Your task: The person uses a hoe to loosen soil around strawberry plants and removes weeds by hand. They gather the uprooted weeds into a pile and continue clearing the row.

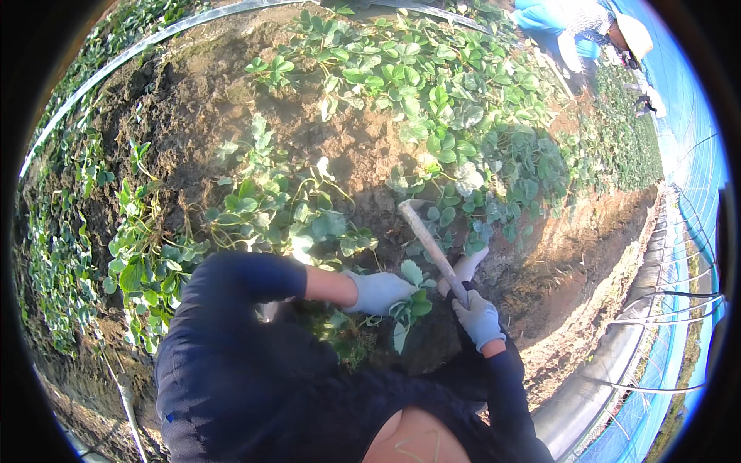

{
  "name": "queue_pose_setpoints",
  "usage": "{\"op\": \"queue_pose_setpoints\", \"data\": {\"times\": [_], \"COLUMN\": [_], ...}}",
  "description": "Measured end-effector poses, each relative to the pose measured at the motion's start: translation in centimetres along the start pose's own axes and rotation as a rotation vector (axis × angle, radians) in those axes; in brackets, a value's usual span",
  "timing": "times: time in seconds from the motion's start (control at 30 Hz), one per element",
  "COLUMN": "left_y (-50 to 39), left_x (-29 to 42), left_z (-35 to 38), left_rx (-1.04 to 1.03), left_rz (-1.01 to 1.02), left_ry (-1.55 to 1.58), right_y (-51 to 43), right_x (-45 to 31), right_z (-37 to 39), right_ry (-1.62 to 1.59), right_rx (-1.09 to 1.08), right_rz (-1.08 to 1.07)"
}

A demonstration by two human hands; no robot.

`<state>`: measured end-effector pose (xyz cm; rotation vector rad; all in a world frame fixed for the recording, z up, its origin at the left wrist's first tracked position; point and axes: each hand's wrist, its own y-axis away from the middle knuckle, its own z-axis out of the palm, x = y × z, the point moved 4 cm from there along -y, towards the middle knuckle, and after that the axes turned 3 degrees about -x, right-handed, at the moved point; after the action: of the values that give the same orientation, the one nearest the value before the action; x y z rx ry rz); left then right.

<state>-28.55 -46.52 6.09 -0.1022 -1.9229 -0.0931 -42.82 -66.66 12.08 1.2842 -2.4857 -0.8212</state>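
My gloved left hand (381, 293) is closed around a small leafy strawberry plant (418, 307) just in front of my body. To its right, my gloved right hand (479, 319) grips the lower end of a wooden handle (431, 246) that looks like a short hand hoe's. The tool's far end rests near the soil among leaves, and its blade is mostly hidden. Ahead of my left hand lie more strawberry plants (315, 223), some with stems and runners spread over the ground. A pale-covered foot (473, 263) shows beside the handle.
Dense strawberry plants (428, 87) cover the bed ahead. Uprooted-looking plants (145, 254) lie in a row at left on loose soil (202, 87). A co-worker (584, 29) bends at the upper right. Blue netting (697, 202) and thin hoops line the right edge.
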Motion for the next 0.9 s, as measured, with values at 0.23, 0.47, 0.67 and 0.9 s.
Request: {"op": "queue_pose_setpoints", "data": {"times": [0.23,0.47,0.67,0.9], "left_y": [-1.8,-4.9,-7.7,-8.3], "left_x": [-3.6,-16.8,-23.7,-26.9], "left_z": [-1.6,-25.9,-31.1,-33.8], "left_rx": [-0.726,0.393,0.324,0.416], "left_rz": [-0.226,-0.52,-0.434,-0.894], "left_ry": [-0.461,-0.957,-1.156,-0.881], "right_y": [-0.8,-2.3,-3.4,-3.6], "right_x": [0.9,-1.5,-4.3,-5.2], "right_z": [2.3,1.3,-0.3,-1.9], "right_ry": [0.103,0.141,0.193,0.171], "right_rx": [-0.078,-0.252,-0.255,-0.142], "right_rz": [0.012,0.049,0.037,0.002]}}
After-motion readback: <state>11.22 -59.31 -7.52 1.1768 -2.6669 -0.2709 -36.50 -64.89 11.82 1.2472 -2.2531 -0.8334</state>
